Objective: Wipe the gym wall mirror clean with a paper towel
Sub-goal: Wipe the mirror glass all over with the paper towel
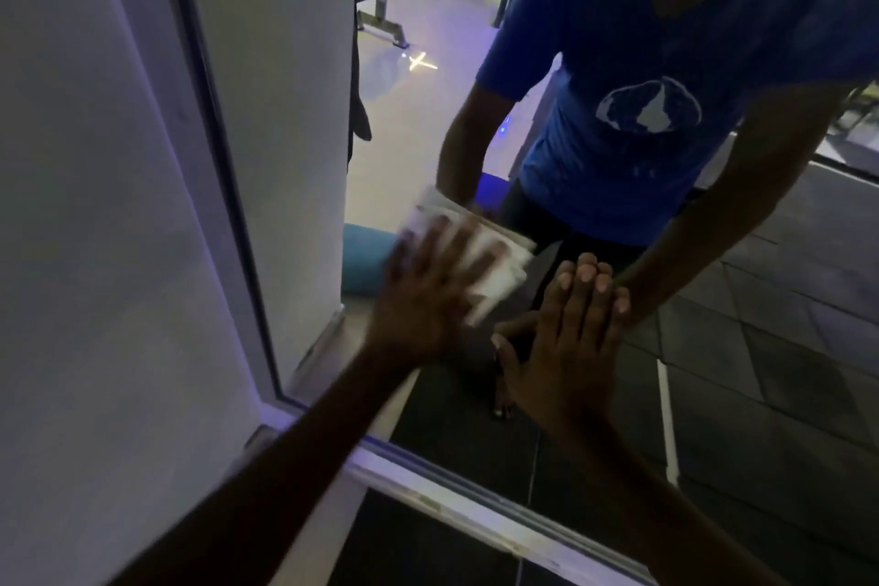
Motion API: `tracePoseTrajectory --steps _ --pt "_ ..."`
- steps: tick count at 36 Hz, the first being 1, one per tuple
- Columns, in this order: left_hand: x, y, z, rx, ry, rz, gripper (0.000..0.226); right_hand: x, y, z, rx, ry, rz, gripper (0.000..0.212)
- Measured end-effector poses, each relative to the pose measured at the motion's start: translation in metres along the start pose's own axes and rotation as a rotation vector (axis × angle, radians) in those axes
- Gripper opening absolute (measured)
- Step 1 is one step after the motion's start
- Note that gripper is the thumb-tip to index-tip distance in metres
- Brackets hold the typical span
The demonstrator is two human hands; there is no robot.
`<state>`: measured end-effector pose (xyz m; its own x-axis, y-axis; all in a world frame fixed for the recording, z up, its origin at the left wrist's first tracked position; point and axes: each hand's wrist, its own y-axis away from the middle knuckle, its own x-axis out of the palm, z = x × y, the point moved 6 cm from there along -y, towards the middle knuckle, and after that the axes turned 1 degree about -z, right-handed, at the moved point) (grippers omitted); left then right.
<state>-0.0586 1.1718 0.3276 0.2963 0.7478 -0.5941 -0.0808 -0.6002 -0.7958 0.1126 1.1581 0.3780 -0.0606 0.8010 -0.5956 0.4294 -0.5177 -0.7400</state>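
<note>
— Where is the towel (480, 252) held?
— Under the spread fingers of the left hand (428, 295), pressed flat on the mirror (428, 109)
— And the right hand (571, 343)?
— Laid flat beside it, fingers straight, nothing gripped

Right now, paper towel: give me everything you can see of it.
The paper towel is white and folded into a thick pad with layered edges showing along its upper side. It lies flat against the mirror, low down near the left frame edge. The left hand presses it there with spread, straight fingers over its lower left part. It looks motion-blurred. Its reflection merges with it in the glass. The right hand rests flat on the mirror beside it, apart.
</note>
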Motion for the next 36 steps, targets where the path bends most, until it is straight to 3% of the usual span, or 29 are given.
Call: tracePoseTrajectory --steps 1,2,4,6,8,10,11,13,18,23,30,33,36 --pt "0.075 0.027 0.078 -0.092 0.063 0.072 0.063 0.001 0.001 -0.001 0.000 0.003 0.009 0.114" --pt "0.130 0.049 0.150 -0.318 0.118 0.136 0.066 0.003 0.001 -0.002 0.001 0.012 0.017 0.115" --pt "0.189 0.075 0.254 -0.735 0.148 -0.038 0.084 0.006 0.001 -0.002 0.012 0.043 0.026 0.118" --pt "0.121 0.043 0.202 -0.885 0.173 -0.274 0.082 0.007 0.002 0.000 0.020 0.053 0.022 0.123" --pt "-0.012 -0.027 0.063 -0.783 0.129 -0.438 0.071 0.009 0.003 0.001 0.027 0.045 0.006 0.128" --pt "-0.059 -0.058 -0.038 -0.400 0.091 -0.282 0.069 0.009 0.003 0.002 0.021 0.028 -0.001 0.132" --pt "-0.051 -0.054 -0.052 -0.254 0.079 -0.180 0.069 0.009 0.004 0.002 0.014 0.023 0.002 0.132" --pt "-0.043 -0.051 -0.045 -0.131 0.056 -0.110 0.069 0.009 0.004 0.001 0.009 0.027 0.004 0.130" --pt "-0.033 -0.034 -0.029 0.016 -0.037 -0.170 0.066 0.014 0.005 0.003 0.024 0.051 0.011 0.123" --pt "0.008 0.030 -0.009 -0.078 -0.116 0.003 0.091 0.013 0.005 0.004 0.032 0.062 0.021 0.120" --pt "-0.053 -0.068 -0.038 -0.117 0.001 -0.164 0.064 0.011 0.006 0.005 0.031 0.026 0.024 0.118" --pt "-0.028 -0.022 -0.018 -0.073 -0.031 -0.135 0.065 0.011 0.005 0.004 0.024 0.019 0.035 0.121" --pt "-0.004 0.042 0.005 -0.088 -0.084 -0.006 0.079 0.011 0.006 0.003 0.028 -0.002 0.025 0.124"
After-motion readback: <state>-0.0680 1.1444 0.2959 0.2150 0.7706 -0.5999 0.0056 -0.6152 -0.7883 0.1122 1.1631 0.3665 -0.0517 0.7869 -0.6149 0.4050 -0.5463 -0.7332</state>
